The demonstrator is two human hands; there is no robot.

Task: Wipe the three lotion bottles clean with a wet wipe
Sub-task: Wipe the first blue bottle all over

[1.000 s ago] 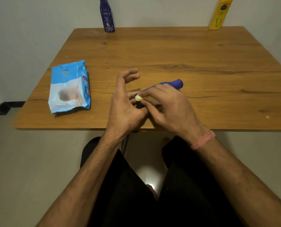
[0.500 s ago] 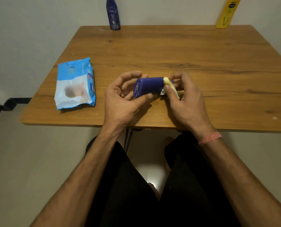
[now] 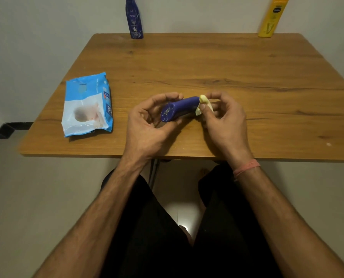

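Risk: left hand (image 3: 147, 125) has only a light fingertip hold on the base end of the purple bottle (image 3: 180, 109). Its fingers (image 3: 167, 96) curl around the base, thumb underneath, nothing wrapped tight. A hard wipe stroke from the other end could twist or push the bottle out of that hold and drop it on the surface (image 3: 207, 63).

Second risk: the wet wipe (image 3: 204, 103) is bunched small. Right hand (image 3: 225, 119) fingers (image 3: 215, 96) pinch it against the bottle's far end, so coverage per stroke looks poor and patches may get missed.

Bottle is held between both sets of fingers, above the surface. Long axis roughly horizontal, base toward the camera and left fingers, cap end hidden in the right fingers, tilted slightly up-right.

Two other bottles stand well beyond the fingers: blue bottle (image 3: 134, 19), yellow bottle (image 3: 272, 17). Wipes pack (image 3: 87, 105) lies left of the left fingers.
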